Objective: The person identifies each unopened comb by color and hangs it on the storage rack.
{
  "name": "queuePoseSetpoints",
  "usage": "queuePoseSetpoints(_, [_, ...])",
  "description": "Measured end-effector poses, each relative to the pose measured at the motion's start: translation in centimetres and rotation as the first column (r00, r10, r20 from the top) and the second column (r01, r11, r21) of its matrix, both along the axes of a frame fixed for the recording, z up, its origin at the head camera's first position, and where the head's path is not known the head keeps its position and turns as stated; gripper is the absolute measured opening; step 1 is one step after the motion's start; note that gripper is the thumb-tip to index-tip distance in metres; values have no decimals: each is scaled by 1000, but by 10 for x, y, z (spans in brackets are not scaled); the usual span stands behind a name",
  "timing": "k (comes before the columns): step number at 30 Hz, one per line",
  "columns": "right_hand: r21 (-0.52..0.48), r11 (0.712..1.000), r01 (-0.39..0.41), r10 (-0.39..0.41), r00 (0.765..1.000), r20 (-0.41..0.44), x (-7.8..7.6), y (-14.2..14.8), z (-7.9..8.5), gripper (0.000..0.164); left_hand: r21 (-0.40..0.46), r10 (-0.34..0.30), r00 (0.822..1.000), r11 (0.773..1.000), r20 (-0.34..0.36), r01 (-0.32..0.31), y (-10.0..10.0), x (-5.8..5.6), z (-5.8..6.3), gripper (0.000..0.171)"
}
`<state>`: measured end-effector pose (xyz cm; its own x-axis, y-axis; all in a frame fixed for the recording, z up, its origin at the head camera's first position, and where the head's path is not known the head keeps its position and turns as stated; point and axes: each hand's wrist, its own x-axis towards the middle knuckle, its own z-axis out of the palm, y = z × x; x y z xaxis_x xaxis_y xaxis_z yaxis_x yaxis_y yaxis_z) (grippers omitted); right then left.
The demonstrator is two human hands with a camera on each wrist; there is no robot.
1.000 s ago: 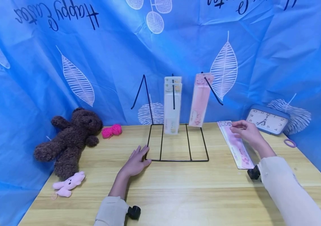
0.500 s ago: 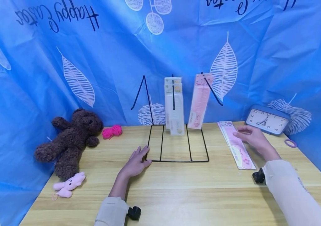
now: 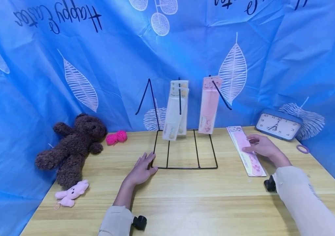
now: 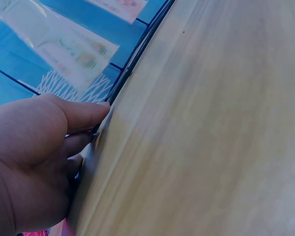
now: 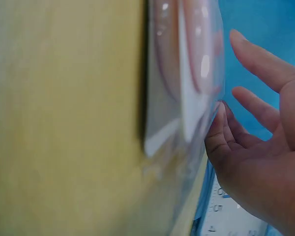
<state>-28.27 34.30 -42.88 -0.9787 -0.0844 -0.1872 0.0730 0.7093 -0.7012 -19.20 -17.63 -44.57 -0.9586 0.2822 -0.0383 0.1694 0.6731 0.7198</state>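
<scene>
My left hand rests at the front left corner of a black wire display rack, fingers along the side and thumb at the front wire. Pale green packaged combs hang from the rack's middle hook, the front one tilted. Pink packaged combs hang from the right hook; the left hook bears nothing. On the table at right lie overlapping packaged pink combs. Beside them is my right hand, thumb spread from the fingers; in the right wrist view, some fingertips touch the packaging's edge.
A blue clock and a purple ring are at the back right. At left are a brown teddy bear, pink yarn and a small pink plush. Blue cloth hangs behind the table.
My right hand has moved slightly back and down along the pink comb packs, which barely shifted. The front green comb pack swings on its hook, first right, now left. My left hand stays put.
</scene>
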Motion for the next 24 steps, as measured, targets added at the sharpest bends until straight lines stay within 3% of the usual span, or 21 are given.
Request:
queuePoseSetpoints(6, [62,998,-28,29,1000,-8,0,-3,1,84,-1,-1,1000,1000,-4,1,-1,1,1,59])
queuePoseSetpoints(15, [-45,998,36,-37,999,-3,2,3,2,83,9,-6,1000,1000,0,6,-1,2,2,60])
queuePoseSetpoints(24, [-103,993,59,-66,996,-61,8,-1,18,77,18,0,1000,1000,8,0,-1,1,1,60])
